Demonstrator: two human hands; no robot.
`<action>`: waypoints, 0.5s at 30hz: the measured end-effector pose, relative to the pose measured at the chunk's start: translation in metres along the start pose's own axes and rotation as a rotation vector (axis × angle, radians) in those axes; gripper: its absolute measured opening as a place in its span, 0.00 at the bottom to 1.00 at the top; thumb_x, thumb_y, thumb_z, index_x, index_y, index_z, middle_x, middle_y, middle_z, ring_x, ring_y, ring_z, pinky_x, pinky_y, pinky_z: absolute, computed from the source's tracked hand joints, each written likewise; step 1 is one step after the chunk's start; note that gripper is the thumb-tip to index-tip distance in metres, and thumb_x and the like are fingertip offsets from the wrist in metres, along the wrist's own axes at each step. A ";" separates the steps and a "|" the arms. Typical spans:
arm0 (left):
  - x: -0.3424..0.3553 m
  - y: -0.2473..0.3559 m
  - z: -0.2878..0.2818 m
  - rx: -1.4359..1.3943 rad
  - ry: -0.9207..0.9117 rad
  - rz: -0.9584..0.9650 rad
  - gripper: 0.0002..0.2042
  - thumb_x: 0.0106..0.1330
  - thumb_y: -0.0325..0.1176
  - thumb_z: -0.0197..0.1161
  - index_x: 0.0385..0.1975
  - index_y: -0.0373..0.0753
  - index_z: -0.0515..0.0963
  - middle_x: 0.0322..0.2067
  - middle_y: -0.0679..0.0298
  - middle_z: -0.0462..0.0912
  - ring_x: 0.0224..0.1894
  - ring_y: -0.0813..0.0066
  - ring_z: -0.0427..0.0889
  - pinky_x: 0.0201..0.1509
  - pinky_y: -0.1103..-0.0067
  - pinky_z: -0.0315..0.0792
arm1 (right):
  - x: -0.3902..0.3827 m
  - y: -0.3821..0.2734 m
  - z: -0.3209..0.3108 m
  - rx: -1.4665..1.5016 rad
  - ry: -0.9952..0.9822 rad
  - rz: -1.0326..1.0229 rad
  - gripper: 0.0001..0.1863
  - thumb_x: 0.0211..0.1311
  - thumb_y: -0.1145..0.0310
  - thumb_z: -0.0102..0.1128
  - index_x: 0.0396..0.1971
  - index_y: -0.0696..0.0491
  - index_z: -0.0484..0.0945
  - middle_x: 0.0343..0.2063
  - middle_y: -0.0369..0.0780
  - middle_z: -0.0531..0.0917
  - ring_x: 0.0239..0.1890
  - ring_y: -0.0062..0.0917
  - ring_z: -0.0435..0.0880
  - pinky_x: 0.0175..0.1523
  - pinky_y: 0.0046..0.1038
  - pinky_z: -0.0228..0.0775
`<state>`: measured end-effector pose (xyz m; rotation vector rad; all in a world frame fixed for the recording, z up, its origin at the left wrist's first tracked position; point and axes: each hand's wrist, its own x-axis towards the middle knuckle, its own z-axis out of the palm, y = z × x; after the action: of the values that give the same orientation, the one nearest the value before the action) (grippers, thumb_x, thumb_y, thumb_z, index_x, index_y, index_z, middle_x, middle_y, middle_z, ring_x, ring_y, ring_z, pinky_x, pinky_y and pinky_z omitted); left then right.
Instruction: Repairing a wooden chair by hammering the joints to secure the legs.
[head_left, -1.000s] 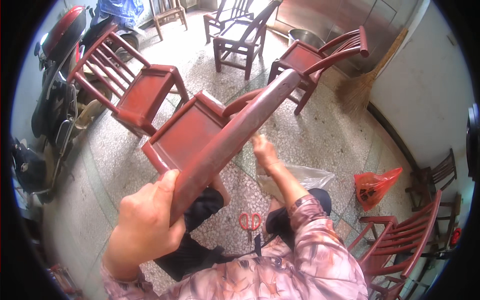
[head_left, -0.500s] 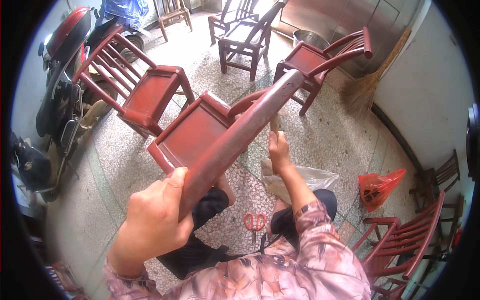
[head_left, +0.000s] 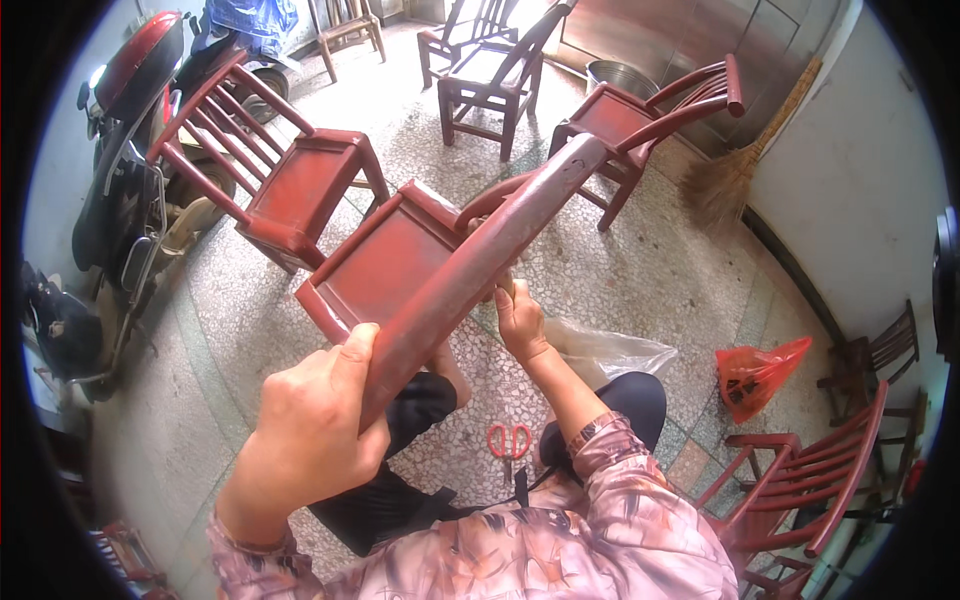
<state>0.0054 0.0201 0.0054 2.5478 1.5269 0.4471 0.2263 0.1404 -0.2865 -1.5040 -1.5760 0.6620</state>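
Note:
Close below me stands a red wooden chair, its back toward me. My left hand is closed round the near left end of its long top rail, fingers wrapped over the scuffed edge. My right hand is closed in a fist just right of that rail. From the top of the fist sticks a short brown length of a stick-like tool; the rail hides its far end, so I cannot tell its kind.
Red-handled scissors lie on the speckled floor between my legs. A clear plastic bag and a red bag are to the right. More red chairs stand around. A motorbike is at left, a straw broom by the wall.
My right hand has moved left and slightly down with the brown tool, whose far part is now behind the rail. The left hand and the chair have stayed in place.

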 end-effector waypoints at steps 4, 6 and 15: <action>0.002 -0.001 -0.001 -0.005 -0.002 0.001 0.31 0.44 0.26 0.62 0.54 0.28 0.66 0.29 0.49 0.78 0.32 0.50 0.80 0.37 0.65 0.73 | -0.010 0.007 -0.002 0.156 0.186 -0.235 0.16 0.69 0.58 0.48 0.44 0.56 0.69 0.23 0.53 0.80 0.28 0.56 0.80 0.30 0.46 0.70; 0.002 -0.001 -0.003 0.000 -0.027 0.008 0.31 0.44 0.26 0.62 0.54 0.28 0.66 0.29 0.49 0.78 0.32 0.50 0.80 0.37 0.65 0.73 | -0.018 0.012 0.003 0.333 0.249 -0.200 0.17 0.69 0.58 0.48 0.43 0.58 0.68 0.20 0.46 0.80 0.21 0.44 0.81 0.26 0.38 0.70; 0.003 0.002 0.002 0.028 -0.003 0.018 0.31 0.45 0.27 0.62 0.54 0.27 0.66 0.32 0.47 0.78 0.35 0.47 0.80 0.40 0.64 0.74 | 0.009 0.030 0.041 -0.090 -0.030 0.302 0.23 0.68 0.48 0.45 0.40 0.57 0.70 0.32 0.61 0.79 0.40 0.61 0.77 0.44 0.53 0.68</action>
<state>0.0087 0.0218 0.0045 2.5844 1.5209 0.4273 0.2086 0.1604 -0.3301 -1.8281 -1.4289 0.7939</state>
